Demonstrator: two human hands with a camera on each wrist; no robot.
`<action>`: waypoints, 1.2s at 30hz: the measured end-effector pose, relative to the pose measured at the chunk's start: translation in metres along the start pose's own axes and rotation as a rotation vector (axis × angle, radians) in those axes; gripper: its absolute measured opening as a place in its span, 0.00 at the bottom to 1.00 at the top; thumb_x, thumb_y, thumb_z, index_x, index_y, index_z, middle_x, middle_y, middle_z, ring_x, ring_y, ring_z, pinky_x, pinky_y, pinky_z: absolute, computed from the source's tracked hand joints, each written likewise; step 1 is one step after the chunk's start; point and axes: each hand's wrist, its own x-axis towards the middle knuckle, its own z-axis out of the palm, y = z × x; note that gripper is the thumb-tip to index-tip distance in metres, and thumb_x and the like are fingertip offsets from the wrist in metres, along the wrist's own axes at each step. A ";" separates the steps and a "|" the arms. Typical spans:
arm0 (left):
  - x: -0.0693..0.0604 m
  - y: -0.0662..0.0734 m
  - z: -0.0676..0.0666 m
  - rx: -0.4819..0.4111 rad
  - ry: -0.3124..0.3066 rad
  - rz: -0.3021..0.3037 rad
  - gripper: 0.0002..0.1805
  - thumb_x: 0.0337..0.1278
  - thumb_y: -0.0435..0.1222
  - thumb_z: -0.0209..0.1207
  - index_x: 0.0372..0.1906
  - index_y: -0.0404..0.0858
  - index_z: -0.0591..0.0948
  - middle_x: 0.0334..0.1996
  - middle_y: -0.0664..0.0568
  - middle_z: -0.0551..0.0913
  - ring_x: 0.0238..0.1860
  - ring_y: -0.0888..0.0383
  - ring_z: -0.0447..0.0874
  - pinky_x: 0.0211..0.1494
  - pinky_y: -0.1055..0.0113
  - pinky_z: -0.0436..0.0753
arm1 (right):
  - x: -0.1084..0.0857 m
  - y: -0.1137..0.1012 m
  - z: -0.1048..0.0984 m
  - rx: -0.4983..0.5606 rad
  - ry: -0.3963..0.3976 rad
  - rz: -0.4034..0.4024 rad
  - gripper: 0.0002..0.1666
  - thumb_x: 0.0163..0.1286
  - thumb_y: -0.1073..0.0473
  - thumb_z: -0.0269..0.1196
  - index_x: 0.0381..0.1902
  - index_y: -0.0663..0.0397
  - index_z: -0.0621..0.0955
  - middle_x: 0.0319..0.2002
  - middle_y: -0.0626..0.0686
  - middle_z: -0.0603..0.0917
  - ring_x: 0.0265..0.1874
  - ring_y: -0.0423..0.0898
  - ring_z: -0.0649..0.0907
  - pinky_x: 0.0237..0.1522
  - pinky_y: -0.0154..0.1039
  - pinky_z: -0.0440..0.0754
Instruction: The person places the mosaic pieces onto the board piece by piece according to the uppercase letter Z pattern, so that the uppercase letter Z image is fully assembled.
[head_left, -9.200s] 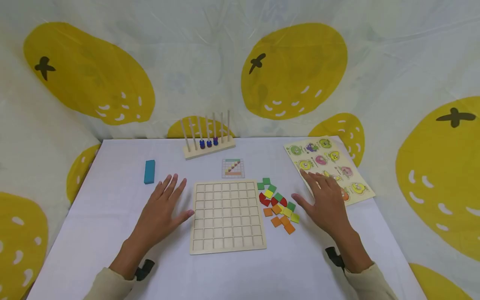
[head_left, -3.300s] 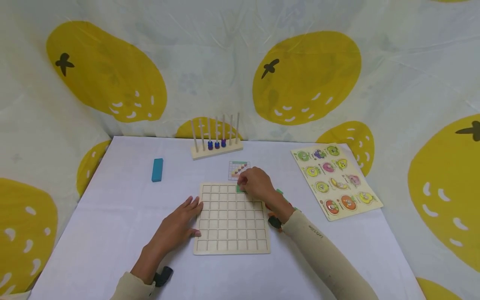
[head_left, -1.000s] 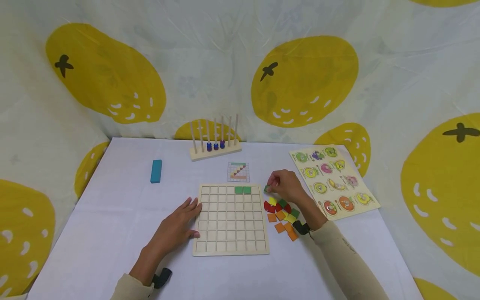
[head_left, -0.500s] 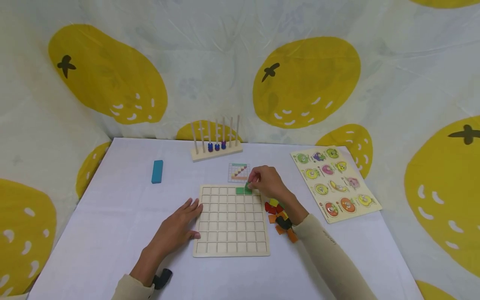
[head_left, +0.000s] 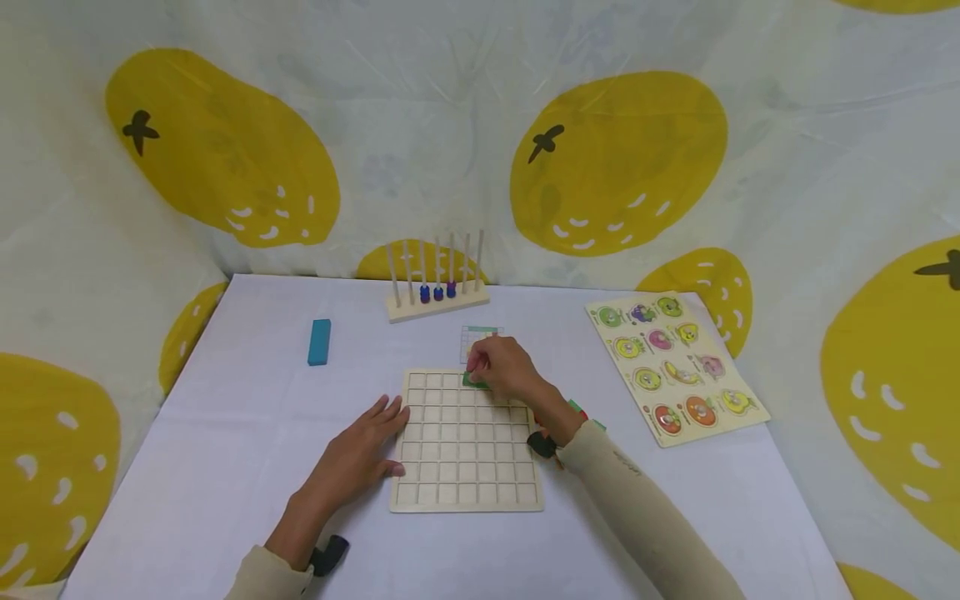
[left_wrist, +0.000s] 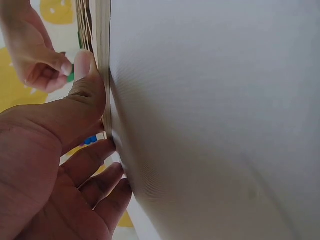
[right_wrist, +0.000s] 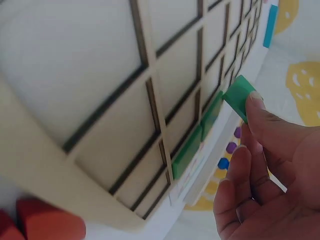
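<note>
A wooden grid board [head_left: 465, 467] lies flat on the white table before me. At its far row, my right hand [head_left: 508, 371] pinches a green square tile [right_wrist: 239, 95] between thumb and fingers. The tile is tilted, one corner near the grid, in the right wrist view. Two more green tiles sit side by side in the cells there, the nearer tile [right_wrist: 186, 152] and the farther tile [right_wrist: 212, 116]. My left hand [head_left: 358, 450] rests along the board's left edge. In the left wrist view its thumb [left_wrist: 82, 65] touches the edge, with the other fingers spread below.
Loose tiles, including a green one [head_left: 576, 407], lie right of the board, mostly under my right forearm. A pattern card [head_left: 472, 333] and a peg stand with beads [head_left: 438, 308] are behind it. A blue block [head_left: 318, 342] stands left, a fruit puzzle board [head_left: 678, 367] right.
My right hand took a green tile from the pile and carried it left over the board's far row. Two green tiles have come into that row since the first frame. The left hand stays put lately.
</note>
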 end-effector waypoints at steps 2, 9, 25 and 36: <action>0.000 0.000 0.000 0.003 -0.003 -0.002 0.55 0.44 0.46 0.82 0.79 0.40 0.70 0.82 0.46 0.65 0.85 0.43 0.59 0.77 0.46 0.76 | 0.002 -0.001 0.003 -0.017 0.002 -0.002 0.10 0.63 0.62 0.79 0.30 0.45 0.86 0.28 0.44 0.85 0.30 0.42 0.81 0.37 0.38 0.79; 0.001 0.000 -0.001 0.001 -0.003 -0.004 0.54 0.44 0.46 0.82 0.79 0.39 0.71 0.82 0.46 0.65 0.85 0.43 0.59 0.76 0.46 0.77 | 0.004 -0.007 0.010 -0.093 0.003 0.004 0.10 0.65 0.63 0.77 0.30 0.45 0.85 0.30 0.44 0.84 0.33 0.42 0.80 0.40 0.39 0.80; 0.001 -0.001 0.002 0.012 0.005 -0.002 0.55 0.43 0.47 0.82 0.79 0.40 0.71 0.82 0.46 0.65 0.85 0.43 0.59 0.76 0.46 0.77 | -0.006 0.002 0.001 -0.108 0.048 0.003 0.04 0.67 0.62 0.75 0.36 0.46 0.90 0.35 0.44 0.88 0.41 0.44 0.83 0.49 0.46 0.84; -0.001 -0.001 -0.001 0.013 0.002 0.015 0.54 0.45 0.46 0.81 0.79 0.38 0.70 0.82 0.45 0.65 0.85 0.42 0.59 0.77 0.45 0.76 | -0.040 0.042 -0.037 -0.045 0.092 0.087 0.02 0.69 0.60 0.75 0.39 0.47 0.91 0.35 0.46 0.87 0.36 0.47 0.80 0.41 0.41 0.81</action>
